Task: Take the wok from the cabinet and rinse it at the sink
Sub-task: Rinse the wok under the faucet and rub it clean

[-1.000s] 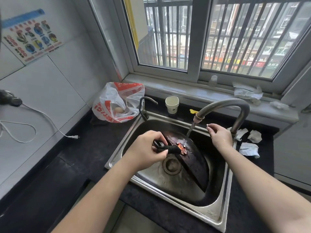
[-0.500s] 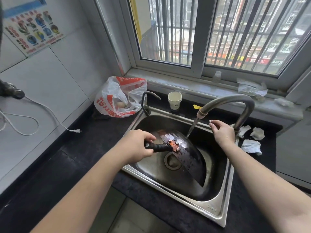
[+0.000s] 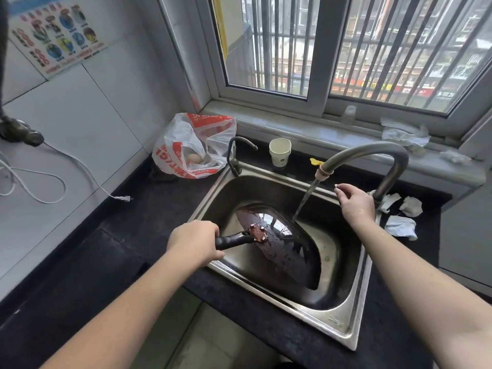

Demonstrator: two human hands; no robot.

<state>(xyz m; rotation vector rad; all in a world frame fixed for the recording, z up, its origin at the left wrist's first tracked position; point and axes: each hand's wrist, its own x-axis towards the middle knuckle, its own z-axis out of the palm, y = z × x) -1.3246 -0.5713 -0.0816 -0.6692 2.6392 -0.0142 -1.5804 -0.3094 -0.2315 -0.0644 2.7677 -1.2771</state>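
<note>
— What do we have nearest us?

— Our left hand (image 3: 195, 242), fingers wrapped round the black handle (image 3: 231, 240) of the wok (image 3: 282, 249), just over the near-left rim of the steel sink (image 3: 338, 322).

— And the wok itself?

— It sits inside the basin, tipped on its side so we see its dark, wet outer curve; a rusty riveted bracket joins handle to bowl. Water beads on the metal.

— Our other hand?

— The right hand (image 3: 354, 202) is at the base of the tall curved faucet (image 3: 372, 153), at the sink's far-right edge. Its fingers curl toward the base, but we cannot tell whether they actually clasp anything there.

— Is water running?

— Yes, a thin stream (image 3: 306, 198) slants from the spout down to the wok's upper edge.

— Farther back?

— Crumpled tissues (image 3: 400, 226) lie on the dark counter to the right. Behind the sink stands a paper cup (image 3: 279, 153), beside a small second tap (image 3: 235, 157). Left of that, a red-and-white plastic bag (image 3: 194, 147) with an egg (image 3: 194, 157) showing inside. A white cord with plug (image 3: 123, 198) trails along the left counter, and the barred window (image 3: 346, 49) lies beyond.
</note>
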